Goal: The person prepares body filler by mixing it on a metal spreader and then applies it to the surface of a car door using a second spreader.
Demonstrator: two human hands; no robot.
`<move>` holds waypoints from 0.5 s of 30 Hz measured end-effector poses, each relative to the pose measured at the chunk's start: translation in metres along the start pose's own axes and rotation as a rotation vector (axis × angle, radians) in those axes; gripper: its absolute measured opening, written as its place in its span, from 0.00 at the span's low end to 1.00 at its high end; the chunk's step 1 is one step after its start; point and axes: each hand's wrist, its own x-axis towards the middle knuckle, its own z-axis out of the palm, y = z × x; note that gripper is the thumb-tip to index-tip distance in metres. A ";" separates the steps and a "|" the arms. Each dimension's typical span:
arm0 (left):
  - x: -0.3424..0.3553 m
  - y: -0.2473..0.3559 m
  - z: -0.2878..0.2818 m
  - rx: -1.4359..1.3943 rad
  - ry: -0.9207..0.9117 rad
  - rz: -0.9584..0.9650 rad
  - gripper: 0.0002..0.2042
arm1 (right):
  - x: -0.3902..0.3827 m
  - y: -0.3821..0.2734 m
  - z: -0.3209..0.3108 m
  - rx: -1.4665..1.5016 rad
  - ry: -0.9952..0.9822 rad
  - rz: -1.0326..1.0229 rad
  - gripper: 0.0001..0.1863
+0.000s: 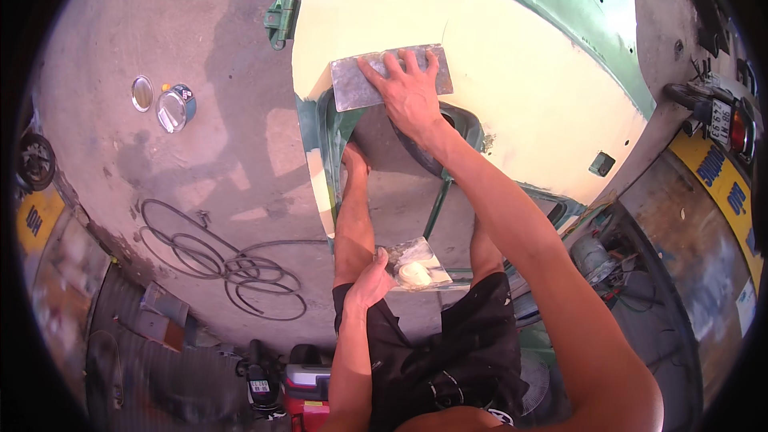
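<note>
Open cream panel (496, 72) spreads toward 12 and 3 o'clock of the right hand (410, 96). At 9 o'clock a green hinge (281, 18) juts out. Bare concrete floor (200, 144) lies left, cluttered by a paint can (176, 106) and coiled hose (232, 268).

Right hand (408, 92) is spread flat on a wide grey spreader blade (390, 78), pressing it against the pale yellow filler coat on a green car door panel (512, 72). Left hand (370, 280) is down by the knees holding a small board (416, 264) with a blob of pale putty (414, 274) on it. Over on the concrete floor (224, 112) there's an open tin (176, 106) with its lid (142, 93) just beside it, and a coiled black hose (232, 268) nearer the legs. A green hinge (281, 18) sticks off the panel's edge.
</note>
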 end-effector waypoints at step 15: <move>-0.002 0.003 0.005 0.004 -0.063 0.013 0.36 | 0.031 0.115 -0.038 -0.096 0.187 0.244 0.31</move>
